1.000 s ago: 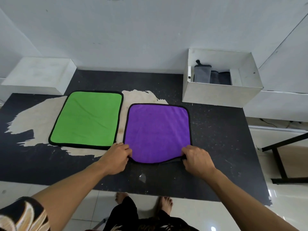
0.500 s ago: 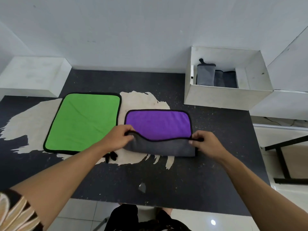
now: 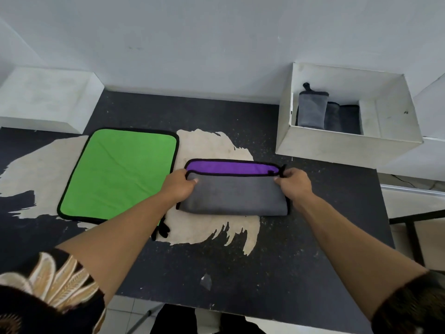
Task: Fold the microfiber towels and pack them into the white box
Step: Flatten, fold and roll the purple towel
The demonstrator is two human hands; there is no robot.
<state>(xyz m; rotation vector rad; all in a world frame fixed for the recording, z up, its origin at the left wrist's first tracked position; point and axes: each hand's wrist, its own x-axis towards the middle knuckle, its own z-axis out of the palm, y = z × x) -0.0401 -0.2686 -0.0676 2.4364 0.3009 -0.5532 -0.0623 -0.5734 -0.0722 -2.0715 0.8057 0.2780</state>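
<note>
- Black speckled desk [image 3: 301, 249] against a white wall [image 3: 216, 44]. Its top is worn through to a pale patch [image 3: 212, 145] across the middle and left.
- Purple towel [image 3: 231, 168] lies on the pale patch at mid-desk. Its near half is folded over, grey side up, almost to the far edge, so only a thin purple strip shows past the black hem.
- Left grip [image 3: 179, 186] pinches the folded layer's left corner, thumb on top of the grey.
- Right grip [image 3: 292, 185] pinches the right corner, fingers curled at the hem beside a small black loop.
- Green towel [image 3: 118, 174] lies flat and unfolded just left of the purple one, close but not touching. The left forearm crosses over its near right corner.
- White box [image 3: 342, 145] stands at the far right corner, open at the top, with grey folded towels [image 3: 313, 112] upright at its left end. A strip of dark desk lies between it and the purple towel.
- White block [image 3: 48, 100] stands at the far left, behind the green towel.
- Near half of the desk holds only a small scrap [image 3: 206, 282].
- The right edge drops to tiled floor [image 3: 414, 206], where a black frame [image 3: 414, 235] stands close by.
</note>
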